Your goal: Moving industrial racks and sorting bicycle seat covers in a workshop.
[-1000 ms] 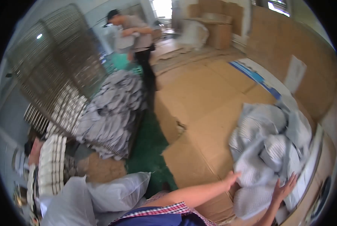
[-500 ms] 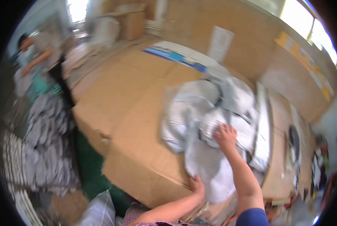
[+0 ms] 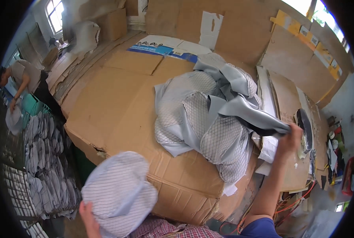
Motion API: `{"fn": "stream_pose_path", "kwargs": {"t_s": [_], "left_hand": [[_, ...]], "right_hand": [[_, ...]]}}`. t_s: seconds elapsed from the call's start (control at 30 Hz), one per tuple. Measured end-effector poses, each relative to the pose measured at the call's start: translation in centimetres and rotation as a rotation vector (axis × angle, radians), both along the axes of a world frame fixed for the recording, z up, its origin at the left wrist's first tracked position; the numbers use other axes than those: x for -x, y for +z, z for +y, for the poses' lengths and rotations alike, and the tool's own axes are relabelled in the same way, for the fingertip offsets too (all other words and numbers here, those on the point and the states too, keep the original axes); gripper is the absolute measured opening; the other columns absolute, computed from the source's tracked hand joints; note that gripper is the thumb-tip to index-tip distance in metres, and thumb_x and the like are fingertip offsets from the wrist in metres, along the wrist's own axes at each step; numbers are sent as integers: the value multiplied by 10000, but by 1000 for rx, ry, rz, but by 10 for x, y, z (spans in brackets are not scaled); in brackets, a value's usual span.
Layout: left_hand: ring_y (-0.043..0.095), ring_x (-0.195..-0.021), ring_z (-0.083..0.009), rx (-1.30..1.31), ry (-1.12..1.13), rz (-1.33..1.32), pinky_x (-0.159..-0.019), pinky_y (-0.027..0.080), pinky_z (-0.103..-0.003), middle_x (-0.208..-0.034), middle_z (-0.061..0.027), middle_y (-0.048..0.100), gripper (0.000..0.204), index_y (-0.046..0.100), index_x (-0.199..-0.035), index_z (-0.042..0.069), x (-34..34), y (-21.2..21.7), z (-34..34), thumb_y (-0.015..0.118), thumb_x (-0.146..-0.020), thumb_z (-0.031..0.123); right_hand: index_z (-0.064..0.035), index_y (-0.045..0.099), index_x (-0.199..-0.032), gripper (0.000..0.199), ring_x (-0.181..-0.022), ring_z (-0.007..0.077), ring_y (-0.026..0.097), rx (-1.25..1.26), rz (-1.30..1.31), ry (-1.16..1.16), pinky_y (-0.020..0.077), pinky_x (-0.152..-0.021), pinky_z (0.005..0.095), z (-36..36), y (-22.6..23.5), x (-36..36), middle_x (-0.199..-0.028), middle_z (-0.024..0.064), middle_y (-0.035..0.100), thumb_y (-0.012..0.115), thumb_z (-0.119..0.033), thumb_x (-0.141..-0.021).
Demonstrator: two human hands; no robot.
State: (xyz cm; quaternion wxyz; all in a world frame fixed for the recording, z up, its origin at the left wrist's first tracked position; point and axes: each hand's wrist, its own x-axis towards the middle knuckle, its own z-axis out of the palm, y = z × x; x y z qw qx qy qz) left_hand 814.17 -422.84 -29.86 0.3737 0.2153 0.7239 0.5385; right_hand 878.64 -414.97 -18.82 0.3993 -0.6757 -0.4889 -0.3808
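Note:
My left hand point(image 3: 89, 217), at the lower left, is closed on the edge of a light grey quilted fabric piece point(image 3: 119, 192) with stitched lines and rounded lobes. It hangs in front of the table's near edge. On the right, my right hand point(image 3: 291, 139) grips the end of a smooth silver-grey fabric flap point(image 3: 260, 119), dark on its underside. That flap stretches up and right from a loose heap of grey quilted fabric pieces point(image 3: 200, 115) lying crumpled on the table. Some of my left fingers are hidden behind the piece.
Brown cardboard point(image 3: 109, 95) covers the table, with a blue and white printed sheet point(image 3: 157, 45) at the back. A rack of many hanging grey pieces point(image 3: 46, 154) stands left, where another person point(image 3: 28, 79) bends over. Orange cords point(image 3: 295, 204) trail at the lower right.
My left hand has moved left from the heap, taking a quilted piece with it. My right hand has gone right and now pulls a flap outward. The view has shifted.

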Motion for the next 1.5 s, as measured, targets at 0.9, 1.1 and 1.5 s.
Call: {"fn": "stream_pose_path", "kwargs": {"t_s": [0.9, 1.1, 1.5], "left_hand": [[490, -710, -111, 33, -275, 533, -649, 409, -254, -792, -42, 571, 188, 558, -885, -41, -6, 59, 24, 599, -752, 86], [502, -761, -119, 53, -223, 532, -685, 417, -255, -851, -55, 573, 271, 546, -968, -59, -1, 59, 39, 604, -752, 95], [554, -669, -109, 184, -7, 545, -601, 450, -277, -786, -38, 619, 242, 626, -917, 1, 6, 48, 13, 613, -706, 118]], "right_hand": [[-29, 590, -760, 133, -741, 329, 582, 809, 329, 303, 455, -652, 406, -1, -43, 77, -848, 145, 582, 620, -113, -661], [-21, 502, -1098, 557, -594, 58, 481, 791, 719, 727, 388, -567, 203, -83, 117, 18, -667, 9, 529, 498, 48, -545], [-1, 510, -1157, 554, -1055, 177, 453, 1019, 1462, 949, 266, -943, 299, 259, -255, 99, -1069, 92, 566, 660, -271, -698]]}}
